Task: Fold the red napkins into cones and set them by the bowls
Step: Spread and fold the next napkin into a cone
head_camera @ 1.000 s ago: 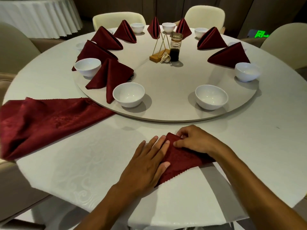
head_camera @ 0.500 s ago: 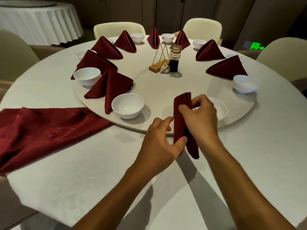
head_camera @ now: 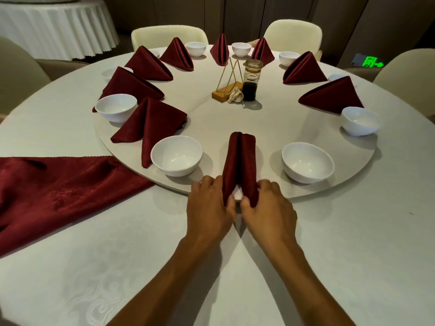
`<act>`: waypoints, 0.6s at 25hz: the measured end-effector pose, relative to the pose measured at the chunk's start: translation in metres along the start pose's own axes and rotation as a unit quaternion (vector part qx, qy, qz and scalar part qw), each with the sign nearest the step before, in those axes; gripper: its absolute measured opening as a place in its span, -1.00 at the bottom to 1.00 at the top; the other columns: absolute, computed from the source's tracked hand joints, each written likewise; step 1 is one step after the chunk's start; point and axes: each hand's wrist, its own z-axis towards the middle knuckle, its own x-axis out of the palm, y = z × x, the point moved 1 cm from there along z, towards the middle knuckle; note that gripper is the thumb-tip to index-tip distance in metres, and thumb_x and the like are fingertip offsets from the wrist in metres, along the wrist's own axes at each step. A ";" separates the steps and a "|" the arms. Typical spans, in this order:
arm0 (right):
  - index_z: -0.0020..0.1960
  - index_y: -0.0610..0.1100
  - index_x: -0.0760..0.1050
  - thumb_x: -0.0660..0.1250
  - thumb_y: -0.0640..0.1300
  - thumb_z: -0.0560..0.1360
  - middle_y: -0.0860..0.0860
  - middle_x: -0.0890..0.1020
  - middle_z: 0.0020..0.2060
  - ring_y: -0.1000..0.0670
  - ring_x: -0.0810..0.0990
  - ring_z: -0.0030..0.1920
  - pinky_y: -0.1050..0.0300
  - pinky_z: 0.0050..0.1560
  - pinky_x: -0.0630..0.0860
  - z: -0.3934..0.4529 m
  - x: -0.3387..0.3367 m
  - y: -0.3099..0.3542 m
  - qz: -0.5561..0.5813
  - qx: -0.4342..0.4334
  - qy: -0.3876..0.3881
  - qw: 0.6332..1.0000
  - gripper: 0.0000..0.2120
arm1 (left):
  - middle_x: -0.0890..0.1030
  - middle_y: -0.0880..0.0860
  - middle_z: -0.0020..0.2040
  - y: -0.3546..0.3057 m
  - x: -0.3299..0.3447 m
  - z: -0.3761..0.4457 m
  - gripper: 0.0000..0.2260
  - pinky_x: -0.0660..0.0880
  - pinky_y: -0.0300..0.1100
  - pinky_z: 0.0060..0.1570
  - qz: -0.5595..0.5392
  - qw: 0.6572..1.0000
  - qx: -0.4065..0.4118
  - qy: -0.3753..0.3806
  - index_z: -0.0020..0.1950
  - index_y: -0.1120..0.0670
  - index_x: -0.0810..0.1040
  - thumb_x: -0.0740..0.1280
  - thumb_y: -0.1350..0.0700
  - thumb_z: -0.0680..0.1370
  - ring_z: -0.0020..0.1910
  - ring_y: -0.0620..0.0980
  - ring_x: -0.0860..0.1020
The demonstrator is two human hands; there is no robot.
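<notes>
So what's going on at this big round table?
A person is setting the table. Both hands, left hand and right hand, grip the bottom of a folded red napkin, standing it on the turntable between two white bowls. Other napkin cones already stand around the ring. Unfolded red cloth lies to the left.

Cream chairs [head_camera: 169, 35] ring the round white-clothed counter [head_camera: 353, 243]. Dark panelled walls [head_camera: 341, 12] stand behind; a second table with a pleated white cloth [head_camera: 56, 27] sits far left, a green exit sign [head_camera: 371, 62] glows right.
</notes>
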 end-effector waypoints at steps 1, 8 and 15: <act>0.28 -0.06 0.42 0.25 0.09 0.57 -0.02 0.59 0.09 -0.05 0.62 0.01 0.07 0.02 0.57 -0.008 0.004 -0.004 -0.001 -0.002 -0.020 1.000 -0.64 | 0.55 0.02 0.16 0.001 0.003 -0.005 -0.59 0.47 -0.17 0.18 -0.009 1.000 -0.015 -0.001 0.35 0.00 0.47 0.29 -0.14 0.56 0.12 0.01 0.54; 0.31 -0.09 0.41 0.21 0.03 0.62 -0.05 0.55 0.12 -0.07 0.58 0.08 0.05 0.08 0.55 0.024 -0.012 -0.009 -0.008 0.002 -0.025 1.000 -0.67 | 0.60 0.23 0.16 -0.004 -0.012 0.009 -0.57 0.53 -0.02 0.09 0.054 0.982 0.157 -0.093 0.30 0.21 0.54 0.50 0.20 0.45 0.08 0.20 0.60; 0.35 0.02 0.43 0.22 0.08 0.57 0.04 0.54 0.27 -0.01 0.56 0.19 0.04 0.20 0.50 -0.039 -0.027 -0.074 0.049 0.047 -0.029 0.997 -0.62 | 0.30 0.08 0.53 -0.017 0.034 -0.035 -0.39 -0.02 0.09 0.46 0.184 0.951 0.231 0.095 0.54 0.04 0.30 -0.02 -0.27 0.61 0.51 0.10 0.27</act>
